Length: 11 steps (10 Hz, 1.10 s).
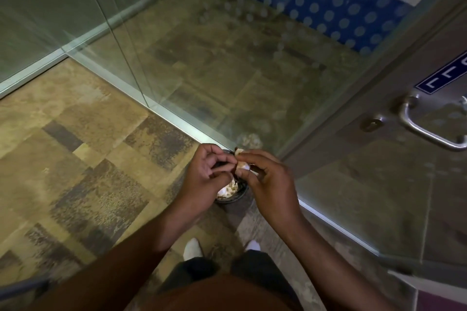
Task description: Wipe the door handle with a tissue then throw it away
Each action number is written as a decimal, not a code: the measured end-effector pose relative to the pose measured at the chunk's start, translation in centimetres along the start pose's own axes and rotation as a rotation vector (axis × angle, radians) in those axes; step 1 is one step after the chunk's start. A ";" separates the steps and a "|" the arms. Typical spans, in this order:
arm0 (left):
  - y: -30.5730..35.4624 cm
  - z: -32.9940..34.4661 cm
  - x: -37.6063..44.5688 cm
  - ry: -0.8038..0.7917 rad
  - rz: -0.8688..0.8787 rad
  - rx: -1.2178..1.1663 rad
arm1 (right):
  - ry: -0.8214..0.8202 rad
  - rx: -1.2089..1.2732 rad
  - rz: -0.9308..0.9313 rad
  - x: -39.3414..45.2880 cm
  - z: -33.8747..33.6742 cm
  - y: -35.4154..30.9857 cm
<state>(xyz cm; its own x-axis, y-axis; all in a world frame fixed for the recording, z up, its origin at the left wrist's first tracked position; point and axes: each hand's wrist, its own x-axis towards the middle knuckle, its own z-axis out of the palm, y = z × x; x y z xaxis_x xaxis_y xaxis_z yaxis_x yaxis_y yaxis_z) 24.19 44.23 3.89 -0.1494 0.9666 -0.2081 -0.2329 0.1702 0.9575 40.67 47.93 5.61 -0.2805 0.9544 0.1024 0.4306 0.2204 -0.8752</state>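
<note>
Both hands meet in the lower middle of the frame. The right hand has its thumb and first fingers pressed together on a small crumpled tissue, of which only a pale bit shows between the fingertips. The left hand is curled, its fingertips coming to the same spot and touching or almost touching the tissue (I cannot tell if it really pinches it or only helps). So the tissue is held mainly by the right hand, at the point where the two hands meet.

Directly under the hands, in the picture just below and between them, stands a small dark round bin on the floor, with pale crumpled paper already inside. Most of its opening is hidden by the hands. This is the relation that matters: the bin lies straight down from the tissue, not to a side, so in my judgement the coming move needs only that the fingers open, and the tissue should fall in.

The door handle, a metal loop on the glass door, is at the right edge of the frame, well apart from both hands and nearer to the right one. The wiping seems finished, and the throwing away is the step in hand.
</note>
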 end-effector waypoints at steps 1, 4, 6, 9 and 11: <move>-0.5 -1.3 0.7 -0.008 -0.061 -0.015 | 0.007 -0.083 -0.047 0.8 1.3 1.2; -4.8 -5.5 2.8 0.205 -0.052 0.522 | 0.035 -0.261 -0.147 3.8 5.1 8.7; -6.6 -6.2 2.5 0.228 -0.020 0.613 | -0.192 -0.325 0.046 5.9 7.9 14.3; -7.6 -5.7 3.0 0.217 -0.033 0.705 | -0.199 -0.406 0.194 6.6 8.0 17.5; -7.7 -5.1 4.1 0.232 0.076 0.853 | -0.165 -0.422 0.135 6.9 6.9 17.1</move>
